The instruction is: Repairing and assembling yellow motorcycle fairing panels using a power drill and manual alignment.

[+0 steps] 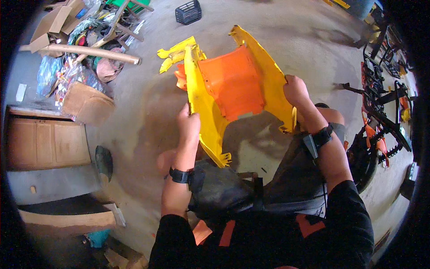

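Note:
A large moulded plastic body panel is held up over my lap, with an orange middle section (235,80) between two yellow side wings. The left yellow wing (208,125) ends at the bottom in small tabs, and a forked yellow bracket (177,53) sticks out at its far end. My left hand (189,122) is closed round this wing's outer edge. On the other side, my right hand (296,92) grips the outer edge of the right yellow wing (264,67). Fingertips of both hands are partly hidden.
Bare metal vehicle frames (380,98) stand on the right. Cardboard, plastic bags and a long cardboard tube (94,51) are heaped at the far left, above a wooden cabinet door (49,142). A black crate (188,12) sits on the floor ahead.

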Available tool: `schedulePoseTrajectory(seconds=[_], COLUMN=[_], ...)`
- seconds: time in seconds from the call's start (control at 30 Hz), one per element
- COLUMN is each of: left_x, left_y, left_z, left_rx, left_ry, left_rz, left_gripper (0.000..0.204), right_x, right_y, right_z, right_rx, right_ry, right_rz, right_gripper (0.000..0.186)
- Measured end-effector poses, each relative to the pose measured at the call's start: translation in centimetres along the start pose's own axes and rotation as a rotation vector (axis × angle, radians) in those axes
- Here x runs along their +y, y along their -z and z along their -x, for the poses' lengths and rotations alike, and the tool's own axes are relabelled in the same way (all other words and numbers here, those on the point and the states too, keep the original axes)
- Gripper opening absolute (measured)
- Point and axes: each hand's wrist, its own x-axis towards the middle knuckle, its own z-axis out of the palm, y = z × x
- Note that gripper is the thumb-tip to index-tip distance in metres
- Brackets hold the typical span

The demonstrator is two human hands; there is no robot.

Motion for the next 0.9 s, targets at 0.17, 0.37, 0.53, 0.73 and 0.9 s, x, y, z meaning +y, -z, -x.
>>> schedulePoseTrajectory(seconds=[0.17, 0.37, 0.53, 0.73, 0.9], left_x=[1.4, 2.2, 0.4, -0.3, -0.4], left_y=[-0.7, -0.8, -0.2, -1.0, -1.6], left_z=[0.3, 0.9, -0.2, -0.7, -0.3], left_rx=[-0.017, -0.018, 0.019, 0.077, 0.071], left_ry=[0.138, 0.237, 0.168, 0.105, 0.096], left_rz=[0.209, 0.225, 0.171, 0.09, 0.12], left_gripper=[0.044, 0.051, 0.041, 0.039, 0.037], right_x=[0.1, 0.2, -0.8, -1.5, -1.7], right_y=[-0.3, -0.5, -1.1, -1.1, -1.9], right_z=[0.1, -0.3, -0.1, 0.3, 0.9], right_rx=[0.06, 0.061, 0.051, -0.012, 0.029], right_ry=[0.015, -0.088, -0.062, 0.012, 0.075], right_rz=[0.074, 0.083, 0.102, 0.13, 0.03], right_gripper=[0.029, 0.03, 0.03, 0.03, 0.03])
